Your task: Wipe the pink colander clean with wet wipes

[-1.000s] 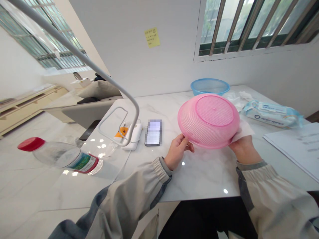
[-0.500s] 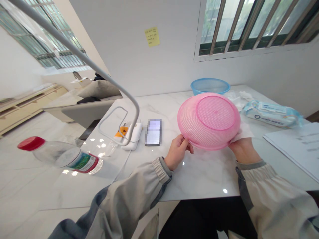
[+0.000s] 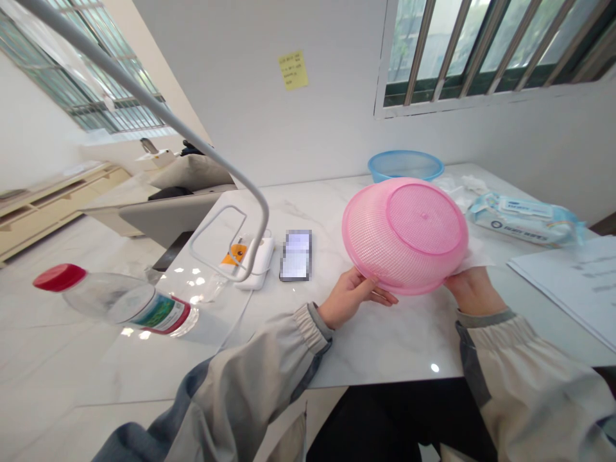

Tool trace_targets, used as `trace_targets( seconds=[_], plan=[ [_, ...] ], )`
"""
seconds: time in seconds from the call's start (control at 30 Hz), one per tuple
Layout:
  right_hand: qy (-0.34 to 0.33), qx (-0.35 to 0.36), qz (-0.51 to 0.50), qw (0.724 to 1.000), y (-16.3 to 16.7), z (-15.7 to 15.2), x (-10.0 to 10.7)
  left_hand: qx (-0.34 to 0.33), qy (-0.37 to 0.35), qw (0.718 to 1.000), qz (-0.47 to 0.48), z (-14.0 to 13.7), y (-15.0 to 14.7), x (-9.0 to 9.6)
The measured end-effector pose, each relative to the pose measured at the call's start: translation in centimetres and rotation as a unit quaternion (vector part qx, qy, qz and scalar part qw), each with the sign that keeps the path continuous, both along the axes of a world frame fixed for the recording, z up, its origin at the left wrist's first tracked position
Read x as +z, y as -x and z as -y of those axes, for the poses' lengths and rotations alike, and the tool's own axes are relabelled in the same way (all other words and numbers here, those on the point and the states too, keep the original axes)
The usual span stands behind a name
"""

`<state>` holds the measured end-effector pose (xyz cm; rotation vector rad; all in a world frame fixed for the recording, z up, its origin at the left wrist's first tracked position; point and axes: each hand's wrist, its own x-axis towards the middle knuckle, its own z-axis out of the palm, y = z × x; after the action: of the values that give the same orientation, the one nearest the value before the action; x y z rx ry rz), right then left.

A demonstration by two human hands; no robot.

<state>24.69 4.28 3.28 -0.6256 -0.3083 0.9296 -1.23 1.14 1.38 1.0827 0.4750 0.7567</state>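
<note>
A pink mesh plastic basket is held up over the table, tilted, with its round base facing up and toward me. My left hand grips its near left rim, thumb on the outside and fingers below. On the right, my right hand reaches behind the basket's near right side. A white wipe sticks out between that hand and the basket. The right fingers are mostly hidden by the basket and the wipe.
Behind stands a blue basket. To the right are a wet wipes pack and paper sheets. A phone, a white lamp stand and a red-capped bottle are on the left of the marble table.
The pink basket has turned and tilted slightly, its base shifting right and its near rim dipping. My left fingers have slid right along the rim. The right hand has barely moved.
</note>
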Motion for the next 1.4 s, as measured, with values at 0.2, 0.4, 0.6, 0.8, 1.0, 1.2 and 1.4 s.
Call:
trace_targets(
  seconds=[0.2,0.4,0.6,0.8,1.0,1.2,1.4],
  plan=[
    [0.026,0.025,0.022,0.999,0.0,-0.5,0.2,0.022,0.010,0.999,0.028,-0.1,-0.2,-0.4],
    [-0.049,0.087,0.052,0.994,0.1,-0.2,0.6,0.040,0.011,0.999,0.036,-0.3,-0.4,-0.3],
    [0.002,0.098,0.012,0.995,-0.6,0.1,0.3,0.034,0.018,0.999,0.032,0.0,-0.4,-0.1],
    [0.029,0.048,0.040,0.998,-0.6,-0.2,-0.5,0.000,0.006,0.999,0.040,0.1,-0.5,-0.3],
    [0.027,0.043,0.072,0.996,-0.1,0.1,-0.3,-0.006,-0.009,1.000,0.025,0.1,-0.3,-0.2],
    [0.033,0.066,0.071,0.995,0.1,0.1,0.5,0.034,-0.027,0.999,0.019,-0.2,-0.2,0.2],
    [0.030,0.100,0.062,0.993,0.7,-0.1,0.8,0.115,-0.003,0.992,0.041,-0.7,-0.3,0.8]
  ],
)
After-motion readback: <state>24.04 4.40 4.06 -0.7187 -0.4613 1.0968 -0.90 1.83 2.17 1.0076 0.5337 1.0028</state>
